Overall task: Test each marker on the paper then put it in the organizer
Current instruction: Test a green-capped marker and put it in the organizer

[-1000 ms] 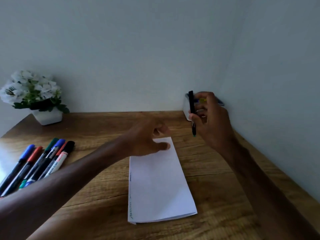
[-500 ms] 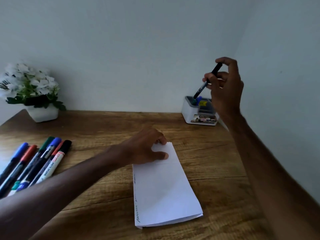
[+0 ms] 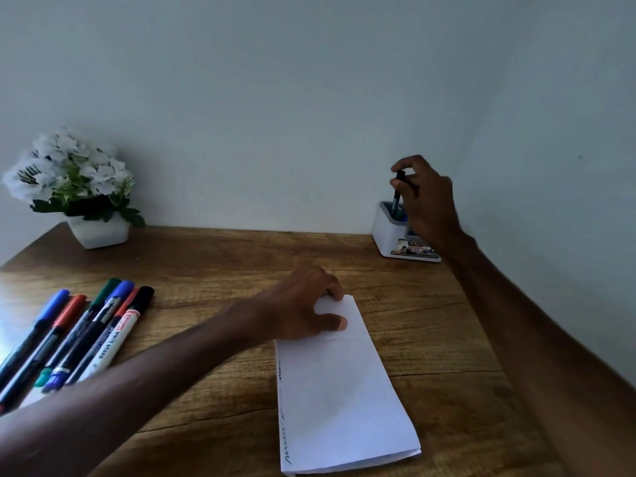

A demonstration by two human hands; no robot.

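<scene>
One marker [image 3: 397, 194] pinched upright in right hand [image 3: 426, 197], tip inside organizer [image 3: 389, 232].

A white pot [image 3: 99, 233] stood at the far left corner of a wooden table [image 3: 213, 266], close to the pale back wall [image 3: 275, 98]. White flowers [image 3: 69, 166] with green leaves filled it and hung over its rim. A second pale wall [image 3: 568, 208] rose along the table's right edge.

Marker [image 3: 396, 197] tip hidden inside organizer [image 3: 387, 232], organizer partly behind right hand [image 3: 430, 201], loose markers [image 3: 99, 325] cropped at left
</scene>
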